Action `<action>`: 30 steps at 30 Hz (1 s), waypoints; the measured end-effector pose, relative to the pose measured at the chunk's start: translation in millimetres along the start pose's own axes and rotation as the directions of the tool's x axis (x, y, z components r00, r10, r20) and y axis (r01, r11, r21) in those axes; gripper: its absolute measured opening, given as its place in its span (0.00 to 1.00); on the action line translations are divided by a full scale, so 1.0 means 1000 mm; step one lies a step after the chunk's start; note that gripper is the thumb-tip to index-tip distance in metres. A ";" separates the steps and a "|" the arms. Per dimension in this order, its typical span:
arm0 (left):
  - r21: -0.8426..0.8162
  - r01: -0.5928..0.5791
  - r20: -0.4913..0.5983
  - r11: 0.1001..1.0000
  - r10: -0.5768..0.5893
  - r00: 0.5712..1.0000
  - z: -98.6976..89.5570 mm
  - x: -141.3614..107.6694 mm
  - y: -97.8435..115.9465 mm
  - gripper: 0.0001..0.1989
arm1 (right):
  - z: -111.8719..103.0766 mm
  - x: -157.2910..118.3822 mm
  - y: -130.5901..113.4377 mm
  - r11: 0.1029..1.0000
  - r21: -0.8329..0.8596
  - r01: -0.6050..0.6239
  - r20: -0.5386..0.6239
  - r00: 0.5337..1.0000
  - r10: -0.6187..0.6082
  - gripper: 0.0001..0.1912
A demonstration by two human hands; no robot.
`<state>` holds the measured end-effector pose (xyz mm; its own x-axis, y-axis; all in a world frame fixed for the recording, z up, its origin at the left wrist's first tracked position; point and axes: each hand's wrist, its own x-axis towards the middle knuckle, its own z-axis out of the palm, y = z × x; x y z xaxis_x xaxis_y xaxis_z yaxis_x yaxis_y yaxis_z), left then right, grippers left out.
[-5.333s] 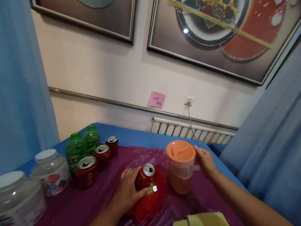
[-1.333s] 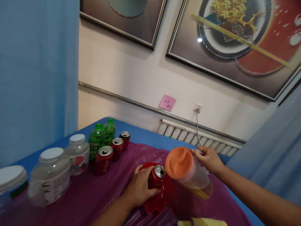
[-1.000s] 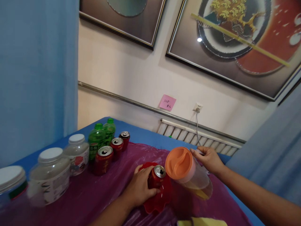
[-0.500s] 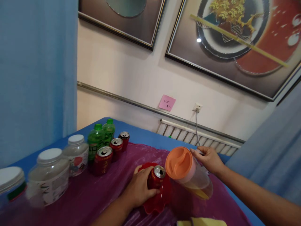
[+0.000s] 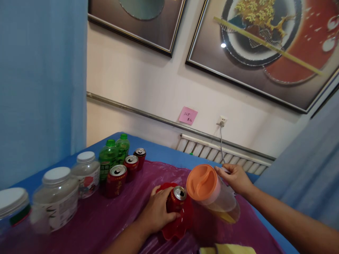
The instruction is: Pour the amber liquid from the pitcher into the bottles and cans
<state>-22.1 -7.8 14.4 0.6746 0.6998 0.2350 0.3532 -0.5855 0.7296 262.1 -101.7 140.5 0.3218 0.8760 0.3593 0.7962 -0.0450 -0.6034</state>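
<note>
My left hand is wrapped round a red drink can with an opened top. That can stands in or over a red scalloped dish; its base is hidden. My right hand grips the handle side of a clear plastic pitcher with an orange lid. The pitcher is tilted left, its lid close to the can's rim, and some yellowish liquid shows low inside it. I cannot make out whether any liquid is flowing.
Left on the purple sheet are several red cans, two green bottles and white-lidded jars. A yellow cloth-like piece lies at the front edge. Behind the blue table are a radiator and a plugged-in cord.
</note>
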 end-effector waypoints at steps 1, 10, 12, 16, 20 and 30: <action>-0.003 -0.001 -0.001 1.000 0.001 1.000 0.000 0.000 0.000 0.40 | 0.000 0.000 -0.001 1.000 0.004 -0.004 0.001 1.000 0.004 0.29; -0.008 -0.005 0.002 1.000 0.005 1.000 0.002 0.000 -0.003 0.39 | 0.000 -0.001 -0.001 1.000 0.003 -0.015 0.007 1.000 0.015 0.29; -0.003 -0.002 0.000 1.000 0.002 1.000 0.002 0.000 -0.004 0.39 | -0.001 -0.001 -0.001 1.000 0.002 -0.013 0.008 1.000 0.013 0.29; -0.009 -0.002 0.003 1.000 0.002 1.000 0.001 0.000 -0.003 0.40 | -0.001 -0.002 -0.002 1.000 -0.005 0.000 0.003 1.000 0.000 0.29; -0.011 0.007 0.011 1.000 -0.007 1.000 -0.001 -0.001 0.000 0.40 | -0.001 -0.002 -0.002 1.000 -0.010 0.013 -0.002 1.000 -0.013 0.29; -0.013 -0.016 -0.008 1.000 0.015 1.000 0.002 -0.001 -0.003 0.40 | -0.001 -0.001 -0.002 1.000 -0.006 -0.006 0.016 1.000 0.006 0.29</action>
<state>-22.3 -7.3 10.7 0.6746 0.6940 0.2515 0.3340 -0.5908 0.7344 261.0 -103.5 142.1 0.3182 0.8833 0.3443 0.7975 -0.0531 -0.6009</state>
